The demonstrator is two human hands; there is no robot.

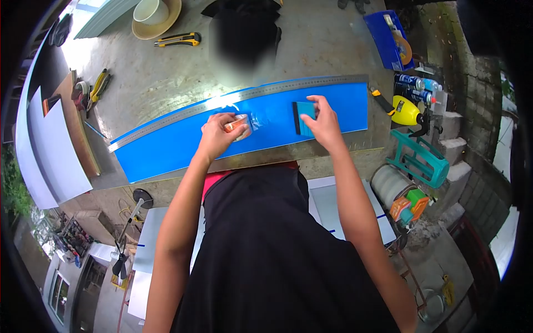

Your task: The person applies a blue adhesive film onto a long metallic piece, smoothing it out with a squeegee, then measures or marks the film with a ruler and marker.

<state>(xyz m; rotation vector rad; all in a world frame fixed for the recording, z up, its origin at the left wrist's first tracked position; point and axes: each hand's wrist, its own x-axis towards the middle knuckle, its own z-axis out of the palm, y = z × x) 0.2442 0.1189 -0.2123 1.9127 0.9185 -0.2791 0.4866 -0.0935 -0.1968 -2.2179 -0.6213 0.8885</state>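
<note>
L hand: on my feed the L hand [219,133] is closed round a small orange-and-white roll [237,122], fingers on the far side, thumb on the near.
R hand: my view has the R hand [327,125] gripping a teal squeegee [305,109] btwn thumb & fingers, its black edge facing L; can't tell if it's pressed down or lifted a bit.
Blue sheet: long blue sheet [277,119] lies along the near edge of the table [322,50], from nr the near L corner to nr the R edge; both hands are over it, L hand approx mid-length, R hand further R.
Clear film: crinkled clear film [259,121] just R of the roll, on the sheet.
Ruler: steel ruler [311,84] runs along the sheet's far edge.
Table L edge: I see pliers [99,86] w/ yellow handles.
Table far L corner: cream bowl [151,11] on a plate [146,30], w/ yellow-black cutter [177,40] nr it.
Table far edge, mid: black item [244,28], partly blurred.
Table far R corner: blue bin [382,41].
</note>
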